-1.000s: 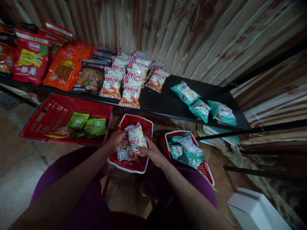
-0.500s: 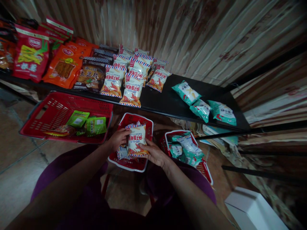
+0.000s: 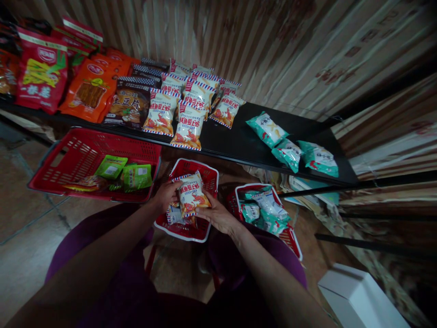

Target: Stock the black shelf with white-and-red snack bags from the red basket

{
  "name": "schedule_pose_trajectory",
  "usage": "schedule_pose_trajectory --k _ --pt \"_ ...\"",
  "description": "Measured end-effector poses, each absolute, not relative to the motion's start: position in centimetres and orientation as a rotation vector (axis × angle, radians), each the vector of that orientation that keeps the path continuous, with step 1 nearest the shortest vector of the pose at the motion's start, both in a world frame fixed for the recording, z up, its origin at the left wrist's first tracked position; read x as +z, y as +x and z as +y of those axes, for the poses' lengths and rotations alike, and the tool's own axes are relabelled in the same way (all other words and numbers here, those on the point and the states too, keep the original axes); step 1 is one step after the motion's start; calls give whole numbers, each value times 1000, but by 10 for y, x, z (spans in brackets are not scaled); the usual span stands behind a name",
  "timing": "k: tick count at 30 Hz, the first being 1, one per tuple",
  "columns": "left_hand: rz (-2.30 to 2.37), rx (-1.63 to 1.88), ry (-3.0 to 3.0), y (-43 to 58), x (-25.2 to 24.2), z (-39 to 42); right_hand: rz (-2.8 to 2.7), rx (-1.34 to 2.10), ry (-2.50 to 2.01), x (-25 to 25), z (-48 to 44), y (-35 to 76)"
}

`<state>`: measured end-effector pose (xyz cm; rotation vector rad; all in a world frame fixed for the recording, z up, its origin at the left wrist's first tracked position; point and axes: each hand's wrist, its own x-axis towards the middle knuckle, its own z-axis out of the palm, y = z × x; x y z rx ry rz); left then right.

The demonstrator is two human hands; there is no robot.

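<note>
Between my two hands is a white and orange snack bag [image 3: 191, 193] with a striped edge, held over the small red basket [image 3: 213, 175] in front of my knees. My left hand [image 3: 167, 197] grips its left side, with the fingertips partly behind it. On the lower right side my right hand [image 3: 218, 214] is closed round the bag, thumb on the front. More packets lie below in that basket, mostly hidden. On the black shelf [image 3: 228, 148] just beyond stand several matching white and orange bags [image 3: 189, 126].
A wide red basket [image 3: 68, 159] at left holds green packets [image 3: 137, 176]. Another red basket [image 3: 297, 246] at right holds teal bags [image 3: 273, 221]. Teal bags [image 3: 268, 129] lie on the shelf's right; red, orange and brown bags fill its left. A white box [image 3: 355, 291] sits lower right.
The snack bag has tilted and shifted slightly up and left in my hands. My right hand's grip has moved slightly along its lower edge. The view has shifted a little.
</note>
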<state>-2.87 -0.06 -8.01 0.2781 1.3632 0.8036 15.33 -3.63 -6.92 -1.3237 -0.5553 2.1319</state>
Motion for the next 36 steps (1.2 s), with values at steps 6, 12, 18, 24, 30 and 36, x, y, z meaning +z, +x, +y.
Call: schedule_pose_trajectory --k 6,12,18,24,30,36 --pt "1368 806 292 -28 -82 -2 -631 2133 -1313 -71 -38 153" --pt "1356 816 321 -26 -81 -2 -636 2142 -1314 -73 -40 155" --pt "1336 843 369 -20 -77 -2 -608 2134 -1285 -66 -41 159" --pt "1271 855 445 -7 -73 -5 -583 2060 -1261 -67 -45 169" --pt "1099 809 541 8 -73 -13 -576 1996 -1213 -64 -50 183" --pt "1006 796 612 20 -73 -19 -534 1952 -1171 -64 -54 194"
